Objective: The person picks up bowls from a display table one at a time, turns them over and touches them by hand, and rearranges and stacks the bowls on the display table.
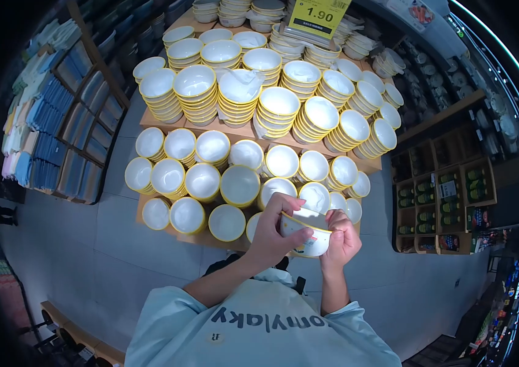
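Between my hands, in front of my chest, is a white bowl (312,246) with a yellow rim and a small printed pattern on its side. My left hand (275,229) grips it by the left, thumb across the outer wall and fingers over the rim. On the right, my right hand (340,240) has its fingers curled at the rim. The bowl is tilted, and part of its inside is hidden by my fingers. Just beyond it stand stacks of similar white bowls (227,222) on the lower tier of a wooden display.
More bowl stacks (194,82) fill the upper wooden tier (235,129), below a yellow price sign (317,16) reading 1.90. Folded towels (48,110) fill a shelf at left. A wooden rack (440,192) with jars stands at right. Grey floor tiles (131,244) surround the display.
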The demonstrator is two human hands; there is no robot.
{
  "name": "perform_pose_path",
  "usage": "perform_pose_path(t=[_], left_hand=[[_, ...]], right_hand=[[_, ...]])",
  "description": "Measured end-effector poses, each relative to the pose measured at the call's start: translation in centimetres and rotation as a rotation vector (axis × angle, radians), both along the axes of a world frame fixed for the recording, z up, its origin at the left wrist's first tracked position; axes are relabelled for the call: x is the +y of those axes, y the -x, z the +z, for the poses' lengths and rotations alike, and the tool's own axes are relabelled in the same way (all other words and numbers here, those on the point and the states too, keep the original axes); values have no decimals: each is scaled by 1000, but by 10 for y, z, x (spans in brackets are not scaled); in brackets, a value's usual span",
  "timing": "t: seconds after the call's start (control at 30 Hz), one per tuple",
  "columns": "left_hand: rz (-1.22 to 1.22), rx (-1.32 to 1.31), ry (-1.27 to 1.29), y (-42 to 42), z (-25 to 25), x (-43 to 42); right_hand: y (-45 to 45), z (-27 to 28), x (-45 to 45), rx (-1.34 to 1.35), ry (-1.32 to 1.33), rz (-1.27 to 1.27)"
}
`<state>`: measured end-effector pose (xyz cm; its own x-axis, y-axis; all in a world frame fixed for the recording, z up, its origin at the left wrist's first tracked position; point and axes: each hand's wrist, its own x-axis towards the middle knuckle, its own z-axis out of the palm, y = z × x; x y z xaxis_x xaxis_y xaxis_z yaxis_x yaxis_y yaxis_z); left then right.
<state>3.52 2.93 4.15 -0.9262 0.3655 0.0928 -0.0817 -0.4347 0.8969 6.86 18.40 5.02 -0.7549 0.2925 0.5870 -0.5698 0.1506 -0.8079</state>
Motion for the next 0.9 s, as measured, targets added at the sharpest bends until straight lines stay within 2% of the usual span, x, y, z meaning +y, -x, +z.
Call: perform_pose_path(t=[0.07, 0.1, 0.13, 0.23, 0.27, 0.33, 0.47, 0.5, 0.57, 0.7, 0.9], left_hand=[[45, 117, -49, -3, -14, 7], [-43, -15, -94, -8, -8, 5], [-27, -17, -98, -11, -10, 6], [-200, -487, -357, -18, -17, 7], [-183, -485, -363, -16, -19, 4], [-202, -723, -481, -11, -17, -5], [-78, -591, -434, -10, -58, -12], [-58, -537, -348, -9, -60, -18], [-39, -483, -269, -10, -64, -27], [1, -357, -118, -14, -72, -39], [7, -321, -16, -19, -92, -46]], right_hand=[[-5, -7, 3, 18, -119, -94], [-7, -9, 3, 36, -162, -145], [-7, -10, 2, 34, -165, -129], [-12, -14, 3, 57, -633, -221], [-12, -17, -1, 60, -634, -203], [-14, -21, -12, 29, -745, -135], [-15, -27, -19, -239, -734, 0], [-13, -27, -20, -235, -740, 5], [-12, -27, -22, -479, -618, 141], [-9, -30, -24, -602, -710, 288], [-3, -38, -29, -646, -746, 312]])
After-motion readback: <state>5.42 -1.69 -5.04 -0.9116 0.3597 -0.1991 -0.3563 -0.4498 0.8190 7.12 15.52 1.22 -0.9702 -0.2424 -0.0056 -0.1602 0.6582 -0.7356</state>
